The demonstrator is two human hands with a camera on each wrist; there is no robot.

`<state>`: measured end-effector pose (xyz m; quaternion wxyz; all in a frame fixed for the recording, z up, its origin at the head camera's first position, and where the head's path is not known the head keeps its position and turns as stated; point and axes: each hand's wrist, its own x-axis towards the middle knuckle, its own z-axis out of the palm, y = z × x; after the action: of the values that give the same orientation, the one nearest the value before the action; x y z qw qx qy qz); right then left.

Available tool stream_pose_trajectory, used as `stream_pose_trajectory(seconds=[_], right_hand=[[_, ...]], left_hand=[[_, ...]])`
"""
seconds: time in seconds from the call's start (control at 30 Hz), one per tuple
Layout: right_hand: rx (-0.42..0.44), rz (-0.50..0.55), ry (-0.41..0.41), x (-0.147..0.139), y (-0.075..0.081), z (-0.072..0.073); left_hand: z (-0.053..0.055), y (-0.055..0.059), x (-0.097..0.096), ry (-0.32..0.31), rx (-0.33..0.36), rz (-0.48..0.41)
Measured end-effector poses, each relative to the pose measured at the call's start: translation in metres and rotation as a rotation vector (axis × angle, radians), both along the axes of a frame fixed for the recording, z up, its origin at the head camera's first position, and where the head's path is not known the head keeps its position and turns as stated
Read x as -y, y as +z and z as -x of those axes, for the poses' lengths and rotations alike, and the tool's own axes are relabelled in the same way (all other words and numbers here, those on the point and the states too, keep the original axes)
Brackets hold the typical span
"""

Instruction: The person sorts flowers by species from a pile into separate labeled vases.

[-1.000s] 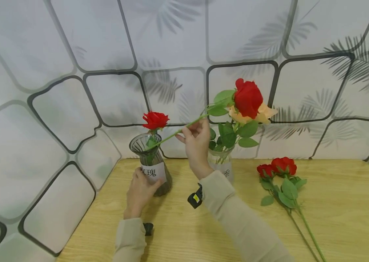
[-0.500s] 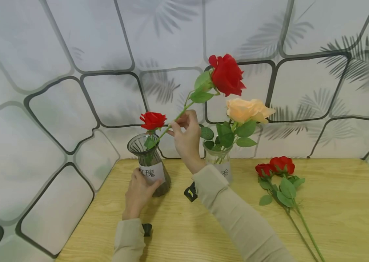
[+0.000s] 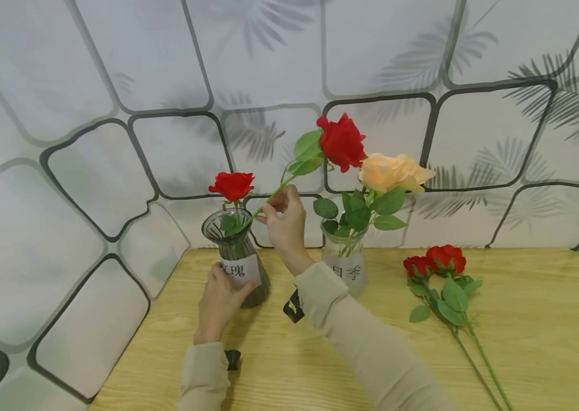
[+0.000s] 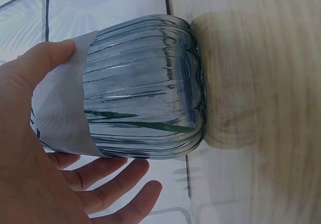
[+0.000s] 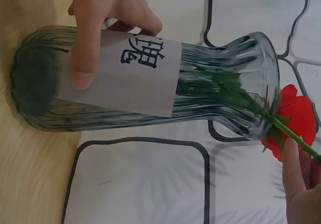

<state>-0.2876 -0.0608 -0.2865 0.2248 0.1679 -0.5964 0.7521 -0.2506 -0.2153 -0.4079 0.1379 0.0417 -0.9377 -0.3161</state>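
Note:
My left hand (image 3: 219, 299) grips a ribbed grey glass vase (image 3: 260, 292) around its white paper label (image 5: 145, 78), thumb on one side and fingers on the other. The vase stands on the table, and a red rose (image 3: 231, 186) rises from it. Between thumb and fingertips my right hand (image 3: 289, 225) pinches the green stem of a second red rose (image 3: 342, 142). That stem slants down into the vase mouth, and its bloom leans up to the right. In the left wrist view a green stem (image 4: 160, 126) shows inside the glass, near the base.
Just right of my right hand, a clear vase (image 3: 358, 279) with a label holds a peach flower (image 3: 394, 171) and green leaves. Two more red roses (image 3: 445, 260) lie on the wooden table (image 3: 541, 319) at the right. A patterned wall covering (image 3: 279, 51) closes off the back and left.
My right hand has shifted left toward the vase with the rose, whose bloom swung up and left, then dipped a little. The rose standing in the vase leans slightly further left. My left hand stays put.

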Motion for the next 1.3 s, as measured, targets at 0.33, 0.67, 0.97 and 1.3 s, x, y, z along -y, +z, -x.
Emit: stream_pose_trajectory(seconds=[0.33,0.67,0.97,1.3], right_hand=[[0.099,-0.236,-0.071,0.009,-0.001,0.01],[0.125,-0.444,-0.083,0.007,-0.005,0.014],[0.018,-0.219,-0.137,-0.002,-0.001,0.017],[-0.031,-0.266,-0.178,0.0,0.004,0.019]], left_hand=[[0.0,-0.001,0.0,0.002,-0.008,-0.009],[0.0,-0.001,0.0,0.011,0.001,-0.006],[0.001,-0.002,0.0,0.012,0.003,-0.008],[0.0,-0.001,-0.001,0.007,0.004,-0.007]])
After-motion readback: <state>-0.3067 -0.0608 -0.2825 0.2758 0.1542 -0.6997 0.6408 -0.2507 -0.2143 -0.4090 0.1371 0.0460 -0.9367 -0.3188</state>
